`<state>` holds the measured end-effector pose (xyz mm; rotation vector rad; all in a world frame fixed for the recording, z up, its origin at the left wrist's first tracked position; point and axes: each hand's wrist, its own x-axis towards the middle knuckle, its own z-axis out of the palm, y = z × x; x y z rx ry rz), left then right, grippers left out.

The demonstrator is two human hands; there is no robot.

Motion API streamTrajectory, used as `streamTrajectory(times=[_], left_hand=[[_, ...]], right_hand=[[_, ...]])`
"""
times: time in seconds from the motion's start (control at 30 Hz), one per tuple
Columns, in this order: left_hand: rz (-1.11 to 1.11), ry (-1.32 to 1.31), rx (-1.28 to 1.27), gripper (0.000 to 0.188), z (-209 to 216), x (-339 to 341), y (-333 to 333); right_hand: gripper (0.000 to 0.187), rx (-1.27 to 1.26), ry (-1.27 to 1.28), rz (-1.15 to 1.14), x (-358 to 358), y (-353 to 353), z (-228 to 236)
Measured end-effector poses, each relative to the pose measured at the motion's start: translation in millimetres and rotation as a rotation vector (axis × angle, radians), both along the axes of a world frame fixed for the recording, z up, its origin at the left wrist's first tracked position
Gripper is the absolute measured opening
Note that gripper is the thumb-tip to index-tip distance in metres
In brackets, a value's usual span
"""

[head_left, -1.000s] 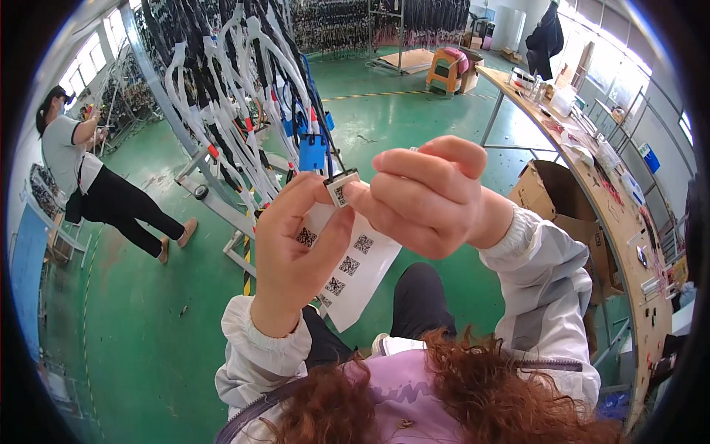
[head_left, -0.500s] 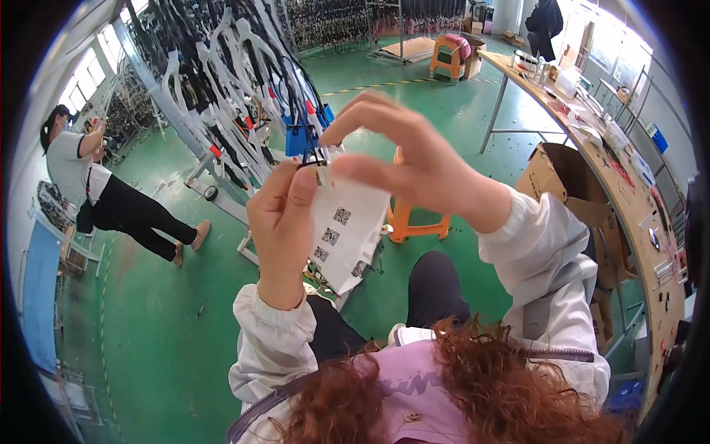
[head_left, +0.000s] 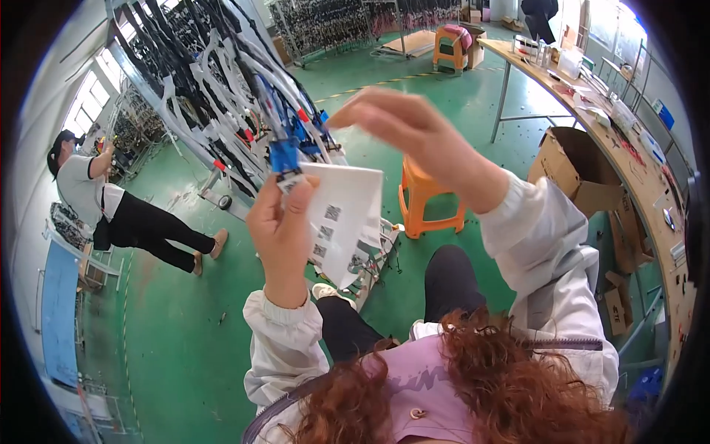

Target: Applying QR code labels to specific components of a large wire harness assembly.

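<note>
My left hand point(head_left: 281, 233) is closed, thumb over fingers, at the upper left corner of a white label sheet point(head_left: 355, 196) printed with several square codes. In the same grip, as far as I can see, is the end of a cable with a blue wrapping point(head_left: 283, 155), just above the thumb. My right hand point(head_left: 421, 137) is raised to the right of it, with slightly blurred fingers stretched leftward and apart from the sheet. Behind both, a wire harness bundle point(head_left: 214, 81) in black and white with red pieces hangs from a metal frame.
An orange stool point(head_left: 425, 196) stands ahead, just beyond my knee. On the right runs a long wooden workbench point(head_left: 569, 96) with tools and parts, and open cardboard boxes point(head_left: 566, 166) sit by it. At the left another person point(head_left: 103, 192) stands working at hanging harnesses.
My right hand has moved up and away from the left hand's fingertips. The sheet has swung a little flatter toward me, and the blue-wrapped cable end now sits directly above my left thumb.
</note>
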<state>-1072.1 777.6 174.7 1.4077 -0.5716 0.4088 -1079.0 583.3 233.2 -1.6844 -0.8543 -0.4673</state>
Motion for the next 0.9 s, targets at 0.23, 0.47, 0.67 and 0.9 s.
streamTrajectory(times=[0.23, 0.47, 0.67, 0.9], left_hand=[[0.144, -0.075, -0.102, 0.023, -8.3, -1.5, -11.6], [0.219, -0.171, -0.136, 0.024, -8.0, -4.3, -7.3], [-0.005, 0.0, 0.045, 0.022, 25.6, -30.9, 51.0], [0.117, 0.133, 0.025, 0.02, 46.6, -57.8, 91.2]], right_hand=[[0.033, -0.098, -0.172, -0.431, -33.3, 10.0, -53.9], [0.033, 0.213, 0.128, -0.207, -28.7, 24.7, -73.5], [0.014, 0.245, 0.139, -0.308, -6.7, 8.8, -87.5], [0.008, 0.216, -0.067, -0.37, 51.6, 20.6, -68.5]])
